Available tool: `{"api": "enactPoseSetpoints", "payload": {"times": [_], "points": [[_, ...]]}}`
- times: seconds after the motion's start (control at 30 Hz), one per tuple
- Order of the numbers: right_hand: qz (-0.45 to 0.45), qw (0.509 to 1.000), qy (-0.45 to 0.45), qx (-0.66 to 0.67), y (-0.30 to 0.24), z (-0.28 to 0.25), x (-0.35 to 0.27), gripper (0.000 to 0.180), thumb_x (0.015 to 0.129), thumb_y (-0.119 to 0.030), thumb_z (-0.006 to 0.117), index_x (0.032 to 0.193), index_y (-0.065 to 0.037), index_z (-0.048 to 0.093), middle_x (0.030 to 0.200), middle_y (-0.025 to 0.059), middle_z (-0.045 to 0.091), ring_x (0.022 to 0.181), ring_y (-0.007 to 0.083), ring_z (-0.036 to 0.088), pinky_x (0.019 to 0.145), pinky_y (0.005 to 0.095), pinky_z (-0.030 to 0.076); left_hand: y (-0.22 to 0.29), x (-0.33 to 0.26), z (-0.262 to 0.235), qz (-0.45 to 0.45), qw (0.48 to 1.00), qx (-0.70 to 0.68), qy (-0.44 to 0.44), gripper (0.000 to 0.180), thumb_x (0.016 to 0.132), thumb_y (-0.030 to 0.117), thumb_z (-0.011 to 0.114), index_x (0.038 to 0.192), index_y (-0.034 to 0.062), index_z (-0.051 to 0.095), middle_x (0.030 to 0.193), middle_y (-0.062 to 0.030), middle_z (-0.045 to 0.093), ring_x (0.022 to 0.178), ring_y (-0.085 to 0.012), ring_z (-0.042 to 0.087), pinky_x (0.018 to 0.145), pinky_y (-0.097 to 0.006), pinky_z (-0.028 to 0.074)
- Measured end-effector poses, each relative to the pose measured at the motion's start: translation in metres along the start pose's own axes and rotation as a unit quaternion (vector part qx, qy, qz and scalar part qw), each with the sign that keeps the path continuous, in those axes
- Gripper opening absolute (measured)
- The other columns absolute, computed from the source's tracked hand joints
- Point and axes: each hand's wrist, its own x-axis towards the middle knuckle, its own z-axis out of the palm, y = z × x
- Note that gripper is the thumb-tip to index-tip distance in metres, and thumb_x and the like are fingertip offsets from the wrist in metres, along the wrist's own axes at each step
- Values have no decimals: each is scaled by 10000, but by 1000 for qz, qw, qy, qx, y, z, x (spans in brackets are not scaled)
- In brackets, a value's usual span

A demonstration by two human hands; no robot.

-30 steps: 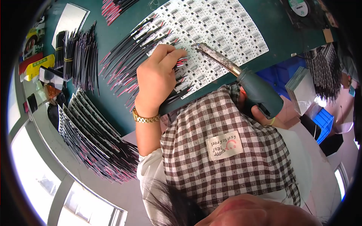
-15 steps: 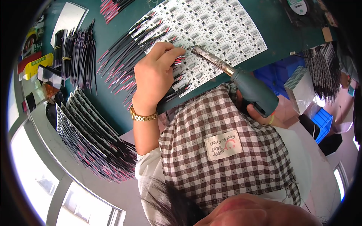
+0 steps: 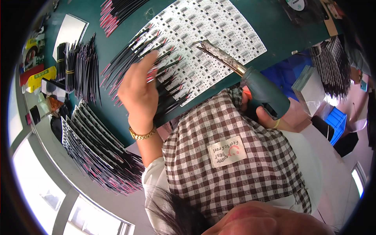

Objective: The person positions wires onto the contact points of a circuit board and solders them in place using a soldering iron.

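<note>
My left hand (image 3: 138,92), with a gold bracelet at the wrist, is raised over the green table and pinches a thin black wire with a red end (image 3: 150,76). More black-and-red wires (image 3: 172,84) lie fanned under and beside it on a white panel of small circuit boards (image 3: 211,43). My right hand (image 3: 266,117) grips the teal handle of a soldering iron (image 3: 266,92). Its metal tip (image 3: 201,45) hovers over the white panel, a short way right of my left hand.
Stacked board strips with soldered wires (image 3: 98,156) pile up at the lower left. Bundles of black wires (image 3: 78,66) lie at the left and at the top (image 3: 117,11). A blue bin (image 3: 337,121) and more wire bundles (image 3: 333,74) sit at the right. My checked apron (image 3: 231,164) fills the lower middle.
My left hand has lifted off the white panel and moved left, taking a wire. The soldering iron's tip has moved right and a little up over the panel.
</note>
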Motion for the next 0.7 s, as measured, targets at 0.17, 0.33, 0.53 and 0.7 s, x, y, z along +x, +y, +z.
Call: {"api": "enactPoseSetpoints", "payload": {"times": [0.17, 0.33, 0.53, 0.7], "points": [[-201, 972, 35, 118, 54, 3, 10, 331, 851, -141, 561, 1153, -10, 527, 1082, 86, 580, 990, 165, 555, 848, 298, 443, 16, -7, -2, -3, 993, -114, -12, 232, 836, -41, 534, 1047, -39, 438, 802, -85, 534, 633, -175, 493, 641, -275, 440], [-167, 983, 43, 67, 83, 4, 15, 462, 840, -306, 580, 1180, -2, 503, 991, 74, 575, 877, 153, 540, 769, 287, 432, 19, -10, 21, -29, 990, -110, -81, 203, 732, -77, 587, 904, 13, 529, 823, -134, 556, 674, -287, 561, 598, -344, 455], [-162, 984, 75, 16, 70, 8, 15, 603, 823, -478, 600, 1161, 11, 500, 921, 67, 558, 793, 142, 516, 704, 286, 424, 24, -12, 19, -122, 981, -133, -65, 206, 657, -80, 675, 827, 28, 634, 763, -99, 599, 651, -219, 590, 592, -297, 470], [-130, 988, 72, 51, 78, 7, 16, 570, 811, -499, 601, 1062, 8, 527, 891, 53, 542, 791, 135, 507, 704, 280, 415, 20, -16, 25, -118, 984, -134, -28, 145, 687, -35, 731, 804, 17, 662, 719, -55, 634, 602, -114, 559, 577, -221, 442]]}}
